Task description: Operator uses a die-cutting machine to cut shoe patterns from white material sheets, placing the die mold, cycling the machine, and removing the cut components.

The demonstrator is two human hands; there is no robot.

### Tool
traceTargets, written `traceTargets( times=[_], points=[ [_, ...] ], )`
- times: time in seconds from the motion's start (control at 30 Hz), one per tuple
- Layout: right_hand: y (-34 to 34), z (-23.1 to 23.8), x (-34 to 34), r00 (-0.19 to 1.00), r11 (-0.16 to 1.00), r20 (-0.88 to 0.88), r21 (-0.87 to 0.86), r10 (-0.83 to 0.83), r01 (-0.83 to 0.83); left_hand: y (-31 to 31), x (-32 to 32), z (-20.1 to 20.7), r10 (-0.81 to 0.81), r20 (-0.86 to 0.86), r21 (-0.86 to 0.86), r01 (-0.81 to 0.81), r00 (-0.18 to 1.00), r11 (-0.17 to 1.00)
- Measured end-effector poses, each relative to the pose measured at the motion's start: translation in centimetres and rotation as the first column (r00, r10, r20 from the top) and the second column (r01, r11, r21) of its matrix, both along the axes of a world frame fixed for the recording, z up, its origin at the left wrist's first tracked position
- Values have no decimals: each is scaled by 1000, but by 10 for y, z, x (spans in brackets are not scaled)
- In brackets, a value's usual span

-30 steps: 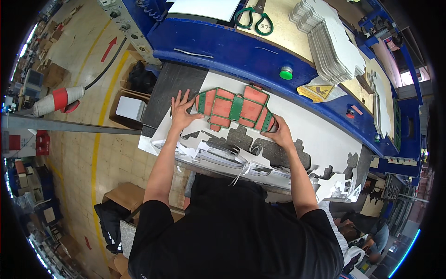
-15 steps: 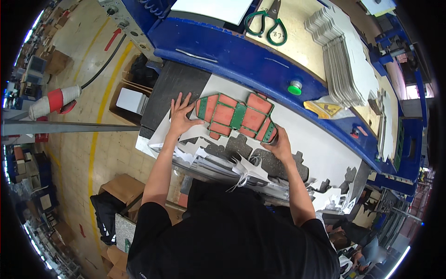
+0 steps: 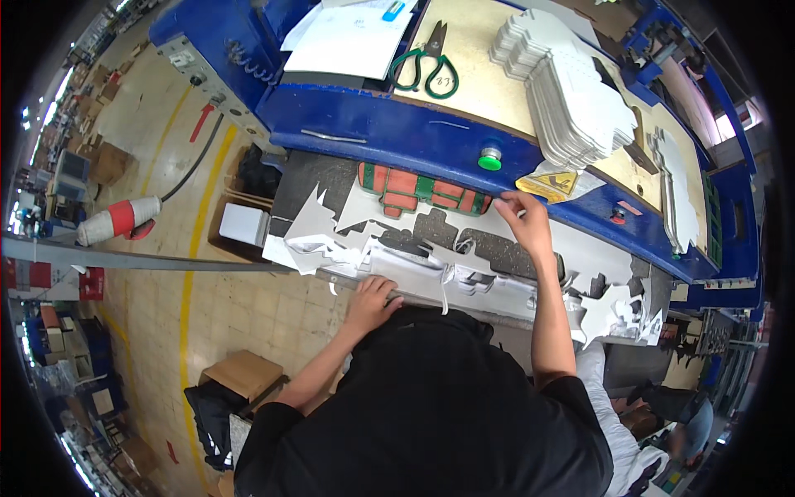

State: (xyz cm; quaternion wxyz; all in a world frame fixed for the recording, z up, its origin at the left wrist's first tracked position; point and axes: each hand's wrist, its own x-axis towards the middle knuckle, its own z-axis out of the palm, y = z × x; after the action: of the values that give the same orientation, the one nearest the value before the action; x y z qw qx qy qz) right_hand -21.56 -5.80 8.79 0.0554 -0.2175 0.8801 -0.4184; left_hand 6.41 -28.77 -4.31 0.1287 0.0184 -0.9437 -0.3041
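A cutting die (image 3: pixel 402 192) with red-orange pads and a green frame lies flat on the white sheet (image 3: pixel 354 211). Its far side is hidden under the blue press beam (image 3: pixel 389 137). Just past the die's right end is my right hand (image 3: pixel 527 222), with thumb and forefinger apart and nothing visible between them. Whether a fingertip touches the die or the beam is unclear. My left hand (image 3: pixel 373 305) rests on the near edge of the bed, beside torn white scrap (image 3: pixel 414 269), fingers laid over it and holding nothing.
Green-handled scissors (image 3: pixel 426 70), white papers (image 3: pixel 348 37) and a stack of pale cut pieces (image 3: pixel 567 99) lie on top of the machine. A green button (image 3: pixel 490 157) sticks out of the beam's front. Cardboard boxes (image 3: pixel 240 373) stand on the floor at left.
Both hands have come off the die. My left hand has drawn back to the bed's near edge. The die now sits farther in, partly beneath the beam. The view has shifted.
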Motion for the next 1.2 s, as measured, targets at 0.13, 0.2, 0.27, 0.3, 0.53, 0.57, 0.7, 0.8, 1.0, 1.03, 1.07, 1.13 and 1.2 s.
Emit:
traceTargets(
  times=[0.13, 0.2, 0.27, 0.3, 0.53, 0.57, 0.7, 0.8, 1.0, 1.03, 1.07, 1.13, 1.2],
  points=[
    [-49, 19, -10, 991, 988, -120, -148, -52, 34, 1, -30, -14, 73, -27, 16, -73, 997, 997],
    [-58, 18, -24, 913, 984, -386, -162, -130, 72, 6, -53, -13, 106, -76, -3, -107, 991, 994],
    [-61, 15, -20, 973, 978, -189, -184, -136, 101, 7, -68, -12, 179, -133, -18, -183, 975, 983],
    [-60, 17, -19, 987, 970, 24, -187, -156, 158, 6, -78, -10, 202, -144, -16, -206, 969, 978],
    [-15, 27, 35, 999, 982, 15, -184, -42, 44, -3, -90, -7, 190, -117, 36, -187, 975, 982],
    [-1, 21, 48, 999, 986, 33, -163, -34, 39, -7, -95, -1, 190, -132, 35, -187, 973, 982],
    [56, -46, 103, 996, 994, -76, 95, -55, 62, 0, -91, 15, 67, -92, -67, -73, 993, 995],
    [59, -79, 132, 941, 929, -332, 364, 60, 70, -6, -89, 12, 49, -78, -47, -53, 996, 997],
    [55, -106, 139, 910, 883, -414, 419, -22, 212, 11, -89, 8, 136, -110, -28, -140, 985, 990],
    [56, -107, 139, 911, 883, -411, 418, -24, 212, 16, -89, 9, 160, -114, -28, -164, 981, 986],
    [57, -107, 137, 927, 864, -374, 453, -39, 219, 17, -89, 10, 162, -118, -39, -167, 980, 985],
    [55, -110, 133, 935, 852, -353, 476, -41, 217, 12, -91, 11, 174, -100, -48, -179, 980, 983],
    [50, -110, 133, 935, 849, -354, 483, -34, 214, 12, -91, 8, 205, -100, -59, -212, 974, 976]
  ],
)
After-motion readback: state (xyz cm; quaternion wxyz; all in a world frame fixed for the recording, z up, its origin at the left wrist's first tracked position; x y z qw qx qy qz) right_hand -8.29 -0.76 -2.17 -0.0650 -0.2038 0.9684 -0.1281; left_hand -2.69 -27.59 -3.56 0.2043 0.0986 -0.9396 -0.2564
